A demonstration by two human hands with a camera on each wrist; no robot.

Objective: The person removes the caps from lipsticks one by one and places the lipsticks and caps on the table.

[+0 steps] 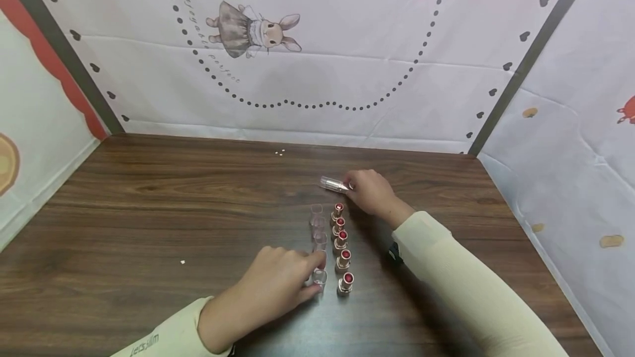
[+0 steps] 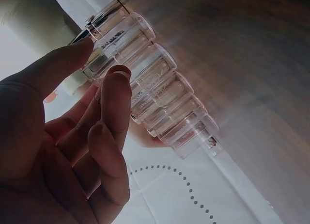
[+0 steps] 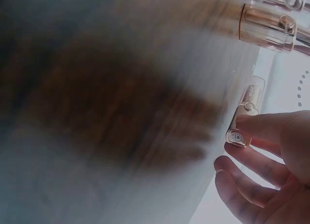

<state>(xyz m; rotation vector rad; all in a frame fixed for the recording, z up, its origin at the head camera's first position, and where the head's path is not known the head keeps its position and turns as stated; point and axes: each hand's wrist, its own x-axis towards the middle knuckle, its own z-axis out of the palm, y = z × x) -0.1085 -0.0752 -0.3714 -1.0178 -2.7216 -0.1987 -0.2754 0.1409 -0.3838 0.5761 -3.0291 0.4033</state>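
My right hand [image 1: 371,191] pinches the base end of a capped lipstick [image 1: 333,184], held tilted near the tabletop beyond the two rows. Its clear cap end points left in the head view; in the right wrist view a round emblem shows on its base. With thumb and forefinger, my left hand [image 1: 275,280] pinches the nearest clear lipstick cap [image 1: 319,278]. Several more clear caps [image 1: 319,222] stand upright in line beyond it. Just right of them runs a row of uncapped lipsticks [image 1: 342,240], upright, with red tops showing.
The dark wooden table [image 1: 149,197] meets a white patterned cloth [image 1: 337,32] at its back and sides. Tiny white bits [image 1: 280,152] lie near the back edge, and one white speck [image 1: 182,262] lies to the left.
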